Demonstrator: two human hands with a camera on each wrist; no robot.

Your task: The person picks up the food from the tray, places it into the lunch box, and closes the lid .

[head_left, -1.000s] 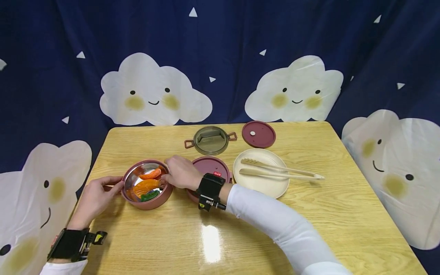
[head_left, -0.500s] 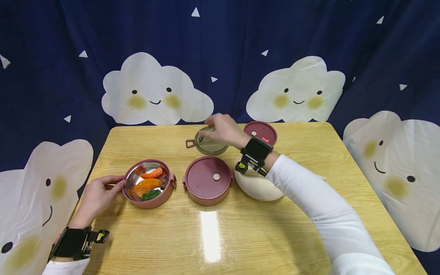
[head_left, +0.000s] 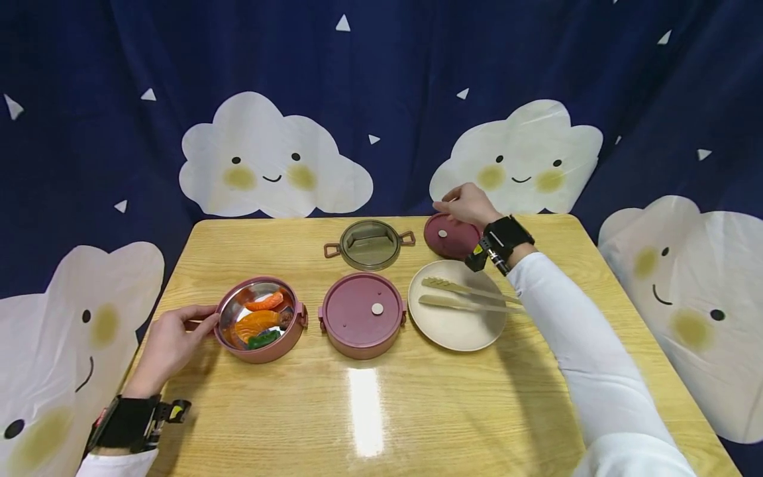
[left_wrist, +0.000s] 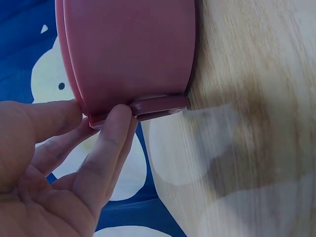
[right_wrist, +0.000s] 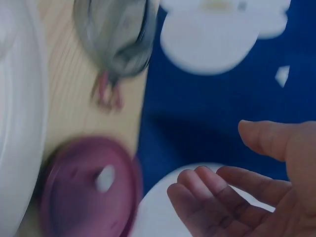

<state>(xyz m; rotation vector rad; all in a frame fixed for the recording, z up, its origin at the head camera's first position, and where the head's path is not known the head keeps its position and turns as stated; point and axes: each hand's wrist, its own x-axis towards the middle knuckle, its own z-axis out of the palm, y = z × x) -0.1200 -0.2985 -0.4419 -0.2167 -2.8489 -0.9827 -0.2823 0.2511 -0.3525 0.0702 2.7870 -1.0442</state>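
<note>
Hovering over the far lid (head_left: 451,235), the right hand (head_left: 471,204) is held loosely spread, grasping nothing. The food bowl (head_left: 259,319) is touched by the left hand's (head_left: 169,344) relaxed fingers on the worktop (head_left: 369,411).

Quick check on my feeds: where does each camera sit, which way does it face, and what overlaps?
Head: worn high, facing forward and down over the table; both hands and white sleeves show.
Left wrist: low beside the left hand, facing the open pink bowl; fingers touch its side handle.
Right wrist: at the right hand, facing the small pink lid; blurred.
Shared: head and right wrist both show that lid and the olive lid.
</note>
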